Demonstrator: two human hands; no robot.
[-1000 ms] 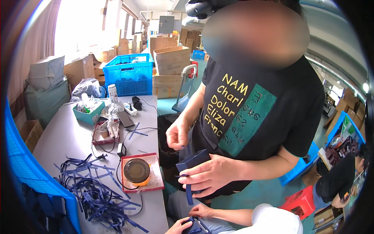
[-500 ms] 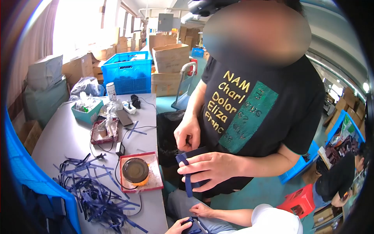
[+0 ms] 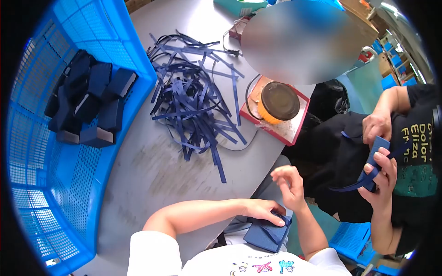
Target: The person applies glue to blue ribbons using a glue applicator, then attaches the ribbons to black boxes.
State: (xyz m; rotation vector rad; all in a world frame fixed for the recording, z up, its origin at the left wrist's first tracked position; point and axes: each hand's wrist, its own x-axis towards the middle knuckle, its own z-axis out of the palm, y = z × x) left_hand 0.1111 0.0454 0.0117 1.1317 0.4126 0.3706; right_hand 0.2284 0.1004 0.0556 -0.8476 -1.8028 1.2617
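A dark blue box point(image 3: 264, 237) with a dark blue ribbon across it rests on my lap. My left hand point(image 3: 267, 211) grips its upper edge, with the thumb on top and the other fingers partly hidden. My right hand point(image 3: 291, 186) is raised above and to the right of the box, apart from it; its fingers are loosely bent and spread, and nothing shows in them. To the right, a co-worker's hands point(image 3: 384, 172) hold a similar blue box point(image 3: 378, 149) with a ribbon point(image 3: 352, 187) hanging from it.
A heap of blue ribbon strips point(image 3: 193, 106) lies on the grey table point(image 3: 152, 184). Beyond it, a round dark-topped device point(image 3: 280, 102) stands in a red-edged tray point(image 3: 294, 131). A blue crate point(image 3: 117, 60) on the left holds several dark boxes point(image 3: 99, 99). A cable crosses the table.
My view has swung down and toward the table, bringing the crate's boxes into sight. My right hand has lifted and opened its fingers. The left still holds the box.
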